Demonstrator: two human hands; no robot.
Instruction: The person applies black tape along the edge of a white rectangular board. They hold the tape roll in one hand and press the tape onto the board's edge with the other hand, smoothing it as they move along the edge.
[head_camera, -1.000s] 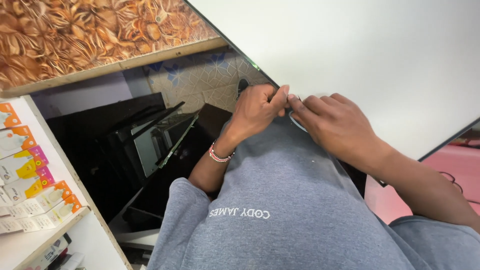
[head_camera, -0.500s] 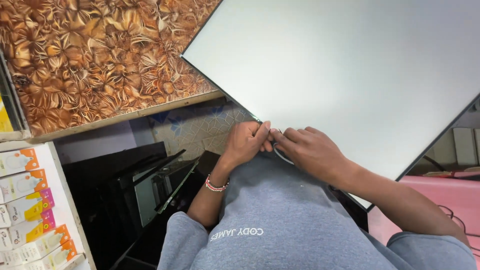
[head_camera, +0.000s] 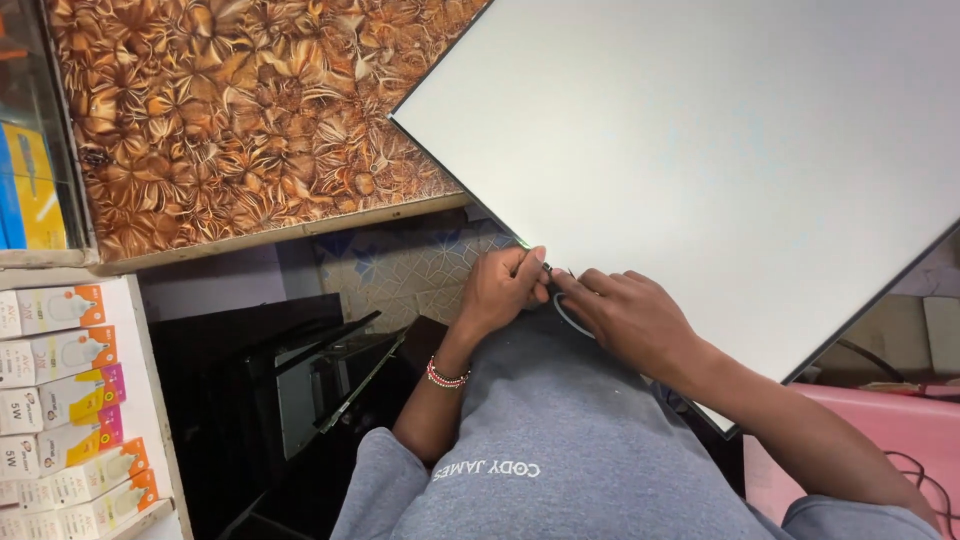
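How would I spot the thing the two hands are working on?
Find the brown leaf-patterned counter. Tilted over its right end lies a big flat white panel with a thin dark edge. Both hands pinch its near edge, left hand and right hand; nothing nearby is as large or plain.

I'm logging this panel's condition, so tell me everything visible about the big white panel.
The white panel is a large flat rectangle, matte and unmarked, with a thin dark edge. It lies turned at an angle, one corner over the brown patterned countertop, its near edge toward the person. The left hand and right hand pinch at that near edge, where a thin cable loops.
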